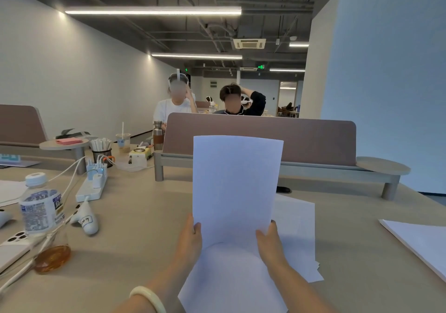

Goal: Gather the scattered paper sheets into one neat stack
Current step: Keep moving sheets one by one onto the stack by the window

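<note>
We hold plain white paper sheets (237,187) upright over the surface (144,216), their lower part bowed toward us. Our left hand (190,237) and right hand (269,242) pinch the side edges, thumbs in front, the other fingers hidden behind. More white sheets (296,228) lie fanned flat beneath. A clear bottle (41,211) holds a little amber liquid; a dark cup (102,154) holds white sticks. Another pile (420,242) is cut off at right.

The raised sheet (236,187) partly hides the loose sheets (296,228); the edge crops the right stack (420,242).
</note>
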